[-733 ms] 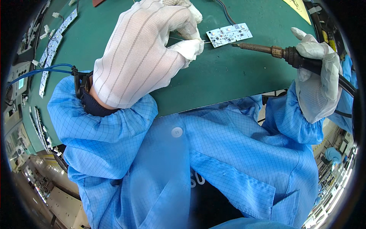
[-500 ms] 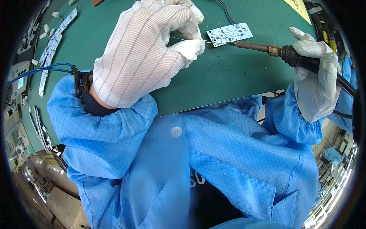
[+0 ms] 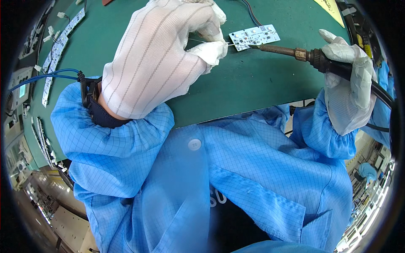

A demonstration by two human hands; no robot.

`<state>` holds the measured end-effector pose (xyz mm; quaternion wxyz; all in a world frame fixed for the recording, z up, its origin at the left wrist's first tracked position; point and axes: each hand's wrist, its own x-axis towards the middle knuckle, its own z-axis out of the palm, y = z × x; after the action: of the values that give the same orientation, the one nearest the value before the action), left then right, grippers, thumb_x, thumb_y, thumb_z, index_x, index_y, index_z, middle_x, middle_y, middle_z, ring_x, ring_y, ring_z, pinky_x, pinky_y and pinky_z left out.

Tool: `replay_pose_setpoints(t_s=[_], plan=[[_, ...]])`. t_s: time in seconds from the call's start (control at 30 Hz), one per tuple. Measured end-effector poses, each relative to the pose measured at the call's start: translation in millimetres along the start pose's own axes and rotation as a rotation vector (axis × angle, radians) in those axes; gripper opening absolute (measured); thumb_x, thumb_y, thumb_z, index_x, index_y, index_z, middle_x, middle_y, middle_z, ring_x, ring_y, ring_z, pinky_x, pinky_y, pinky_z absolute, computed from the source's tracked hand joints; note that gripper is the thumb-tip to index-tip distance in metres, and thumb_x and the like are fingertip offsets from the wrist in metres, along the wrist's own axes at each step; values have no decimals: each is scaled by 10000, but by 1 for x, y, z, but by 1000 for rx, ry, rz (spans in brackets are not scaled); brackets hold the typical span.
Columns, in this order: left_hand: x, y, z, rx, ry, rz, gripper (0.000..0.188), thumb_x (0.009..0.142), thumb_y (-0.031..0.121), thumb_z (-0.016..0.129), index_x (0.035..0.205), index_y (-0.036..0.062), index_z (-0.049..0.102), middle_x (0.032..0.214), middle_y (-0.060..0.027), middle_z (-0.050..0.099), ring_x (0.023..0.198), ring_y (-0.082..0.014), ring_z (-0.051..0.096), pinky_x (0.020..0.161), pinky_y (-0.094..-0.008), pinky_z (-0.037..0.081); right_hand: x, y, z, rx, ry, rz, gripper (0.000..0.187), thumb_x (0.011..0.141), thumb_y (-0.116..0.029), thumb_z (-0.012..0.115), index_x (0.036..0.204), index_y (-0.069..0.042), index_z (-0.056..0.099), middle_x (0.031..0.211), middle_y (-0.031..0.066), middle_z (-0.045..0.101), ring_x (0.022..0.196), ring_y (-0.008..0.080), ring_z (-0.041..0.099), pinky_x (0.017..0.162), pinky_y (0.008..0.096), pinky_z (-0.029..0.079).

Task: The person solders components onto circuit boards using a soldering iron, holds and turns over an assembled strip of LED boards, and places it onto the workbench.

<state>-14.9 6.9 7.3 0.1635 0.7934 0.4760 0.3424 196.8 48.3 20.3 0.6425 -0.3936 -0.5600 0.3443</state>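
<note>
My right hand (image 3: 351, 76), in a whitish glove, grips a soldering iron (image 3: 314, 59) by its black handle. The iron's tip is at the lower edge of a small white circuit board (image 3: 263, 36) lying on the green mat. My left hand (image 3: 164, 55), in a white striped glove with covered fingertips, pinches a thin solder wire (image 3: 231, 44). The wire runs from between thumb and finger onto the board, its end close to the iron's tip. Some of the left fingers are cut off by the upper edge. Dark wires (image 3: 252, 14) lead up from the board.
Long white circuit strips (image 3: 63, 40) with connectors lie on the green mat (image 3: 253, 80) at the left. More strips (image 3: 43, 141) stand at its left edge. A blue cord (image 3: 50, 75) runs to my left wristband (image 3: 89, 92). A yellow sheet (image 3: 331, 10) lies far right.
The iron's tip has shifted slightly left along the board's edge. The solder wire now reaches further over the board, toward the tip. My left hand has hardly moved.
</note>
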Motion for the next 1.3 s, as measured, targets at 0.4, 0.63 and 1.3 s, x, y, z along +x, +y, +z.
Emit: replay_pose_setpoints(t_s=[0.4,0.63,1.3], plan=[[-3,-16,12,176,289,-55,116,651,64,642,713,48,546,800,-97,588,760,-282,566,689,-346,437,33,24,-61,21,-493,-20,312,917,-275,445,985,16,533,799,151,575,725,210,552,835,394,477],[-16,1,-1,548,317,40,256,629,64,693,848,67,563,880,-81,572,871,-264,548,762,-343,425,29,24,-14,-177,-1049,-489,306,752,-66,673,1036,18,593,1001,183,630,985,308,604,902,356,444],[-9,31,4,-943,201,-299,370,726,52,679,1057,14,517,963,-103,599,663,-99,571,479,-195,421,-20,0,21,427,-596,213,581,727,-58,698,1226,-30,401,1129,206,537,1009,307,578,868,411,472]])
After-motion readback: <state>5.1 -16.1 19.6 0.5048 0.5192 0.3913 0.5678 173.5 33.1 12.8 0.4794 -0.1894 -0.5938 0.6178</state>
